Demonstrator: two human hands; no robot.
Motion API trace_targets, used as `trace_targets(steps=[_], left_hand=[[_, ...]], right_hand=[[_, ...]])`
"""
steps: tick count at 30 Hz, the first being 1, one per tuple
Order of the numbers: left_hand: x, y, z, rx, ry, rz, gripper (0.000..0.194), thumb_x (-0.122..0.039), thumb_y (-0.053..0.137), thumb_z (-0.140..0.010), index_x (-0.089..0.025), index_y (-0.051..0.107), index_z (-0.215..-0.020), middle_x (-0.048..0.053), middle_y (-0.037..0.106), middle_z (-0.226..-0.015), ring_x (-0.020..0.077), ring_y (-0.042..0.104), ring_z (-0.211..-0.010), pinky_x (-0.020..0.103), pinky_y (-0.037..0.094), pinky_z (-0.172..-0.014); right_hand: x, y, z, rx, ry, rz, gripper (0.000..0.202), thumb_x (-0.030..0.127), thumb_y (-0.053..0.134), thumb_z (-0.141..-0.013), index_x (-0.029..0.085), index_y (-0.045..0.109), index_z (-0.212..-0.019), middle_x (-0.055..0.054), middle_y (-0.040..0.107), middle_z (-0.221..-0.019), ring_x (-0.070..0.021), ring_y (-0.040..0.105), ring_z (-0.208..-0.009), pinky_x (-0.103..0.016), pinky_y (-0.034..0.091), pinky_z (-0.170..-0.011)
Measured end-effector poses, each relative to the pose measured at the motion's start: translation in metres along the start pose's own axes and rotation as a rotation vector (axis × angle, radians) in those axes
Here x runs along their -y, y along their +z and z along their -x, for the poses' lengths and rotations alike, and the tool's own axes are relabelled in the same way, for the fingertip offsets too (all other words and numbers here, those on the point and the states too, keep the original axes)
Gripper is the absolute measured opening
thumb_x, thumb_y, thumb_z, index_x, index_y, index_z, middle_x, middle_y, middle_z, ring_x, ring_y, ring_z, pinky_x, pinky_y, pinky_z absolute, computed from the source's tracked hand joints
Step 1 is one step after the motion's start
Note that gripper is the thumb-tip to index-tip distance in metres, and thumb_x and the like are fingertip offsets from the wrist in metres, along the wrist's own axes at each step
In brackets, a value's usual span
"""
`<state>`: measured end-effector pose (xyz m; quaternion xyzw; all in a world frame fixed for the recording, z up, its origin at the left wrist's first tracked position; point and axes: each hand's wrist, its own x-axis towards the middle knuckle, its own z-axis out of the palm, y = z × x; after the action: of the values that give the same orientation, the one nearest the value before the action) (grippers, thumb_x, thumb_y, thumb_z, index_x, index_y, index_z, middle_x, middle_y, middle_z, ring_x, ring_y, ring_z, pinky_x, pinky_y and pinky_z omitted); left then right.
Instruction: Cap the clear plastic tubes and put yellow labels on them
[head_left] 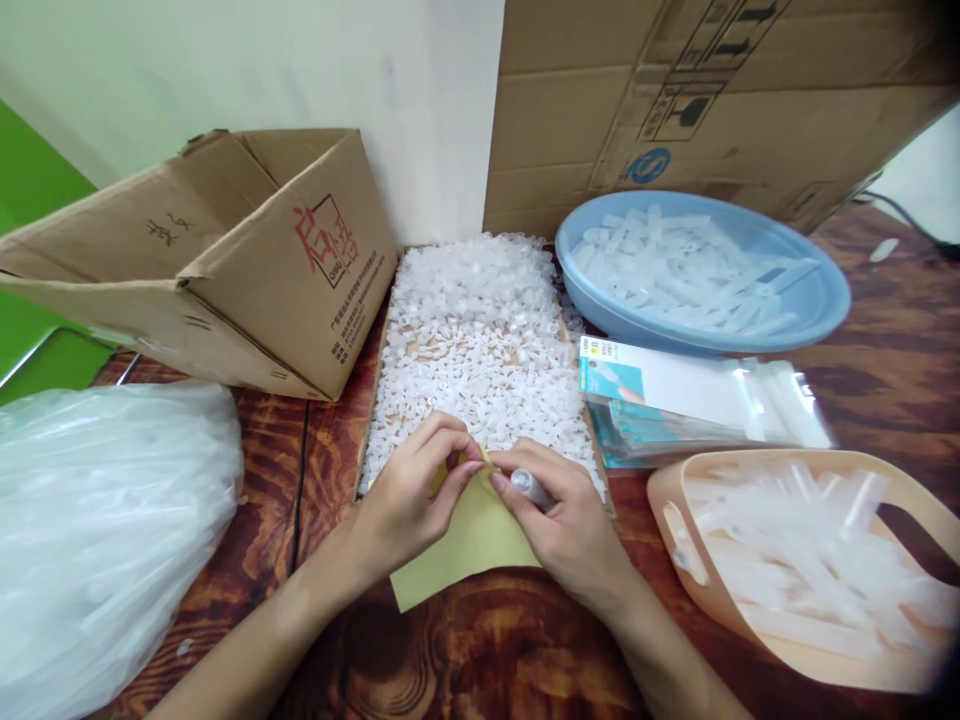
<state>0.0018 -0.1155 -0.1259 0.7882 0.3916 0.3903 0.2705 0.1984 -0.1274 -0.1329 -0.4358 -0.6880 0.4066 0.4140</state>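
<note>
My left hand (416, 490) is closed in a pinch at the top edge of a yellow sheet (469, 550). My right hand (566, 510) is closed around a short translucent tube (531, 487), whose end sticks out above the thumb. Its thumb and forefinger also meet the sheet's top edge, close to my left fingertips. A small yellowish bit shows between the two hands; whether it is separate from the sheet I cannot tell. Just beyond, a shallow cardboard tray (365, 455) is spread with many small white translucent plastic pieces (480, 350).
An open cardboard box (292, 260) stands at the left, behind a bulging clear plastic bag (112, 530). At the right are a blue basin (570, 275) of clear plastic pieces, stacked printed plastic packets (690, 400) and a peach basket (720, 610) of translucent tubes. A large carton (570, 110) stands behind.
</note>
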Motion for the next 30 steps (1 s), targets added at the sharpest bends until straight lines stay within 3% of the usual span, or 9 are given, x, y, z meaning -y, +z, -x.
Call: trace_targets(steps=[5, 14, 23, 30], left_hand=[[0.0014, -0.0014, -0.0010, 0.003, -0.026, 0.011, 0.010, -0.009, 0.057, -0.101, -0.019, 0.057, -0.099, 0.004, 0.058, -0.097, 0.0147, 0.060, -0.092, 0.026, 0.051, -0.081], [0.0025, 0.0007, -0.0009, -0.064, 0.064, -0.075, 0.014, -0.006, 0.060, -0.099, -0.019, 0.059, -0.102, 0.004, 0.061, -0.099, 0.0151, 0.063, -0.095, 0.026, 0.054, -0.084], [0.0046, -0.0019, 0.0006, 0.067, 0.012, -0.071, 0.012, -0.008, 0.050, -0.102, -0.019, 0.053, -0.102, 0.005, 0.056, -0.101, 0.0161, 0.060, -0.095, 0.028, 0.052, -0.083], [0.0046, -0.0021, 0.0010, 0.092, -0.025, 0.008, 0.010, -0.011, 0.050, -0.103, -0.021, 0.052, -0.102, 0.006, 0.055, -0.103, 0.0172, 0.057, -0.098, 0.030, 0.051, -0.087]], right_hand=[[-0.0004, -0.0008, 0.0007, -0.013, 0.031, 0.008, 0.015, 0.023, 0.064, -0.099, 0.021, 0.079, -0.104, -0.001, 0.066, -0.081, -0.0164, 0.062, -0.074, -0.028, 0.045, -0.067], [0.0000, -0.0004, 0.0008, -0.018, 0.012, 0.018, 0.016, 0.022, 0.064, -0.099, 0.021, 0.079, -0.103, -0.002, 0.066, -0.080, -0.0173, 0.063, -0.074, -0.029, 0.046, -0.067], [0.0009, -0.0004, 0.0004, 0.030, 0.045, 0.015, 0.017, 0.022, 0.063, -0.099, 0.021, 0.080, -0.103, -0.002, 0.068, -0.080, -0.0175, 0.062, -0.074, -0.030, 0.045, -0.067], [0.0017, -0.0009, -0.0017, -0.001, 0.070, -0.001, 0.014, 0.026, 0.065, -0.098, 0.021, 0.079, -0.099, -0.004, 0.074, -0.087, -0.0195, 0.067, -0.080, -0.031, 0.050, -0.070]])
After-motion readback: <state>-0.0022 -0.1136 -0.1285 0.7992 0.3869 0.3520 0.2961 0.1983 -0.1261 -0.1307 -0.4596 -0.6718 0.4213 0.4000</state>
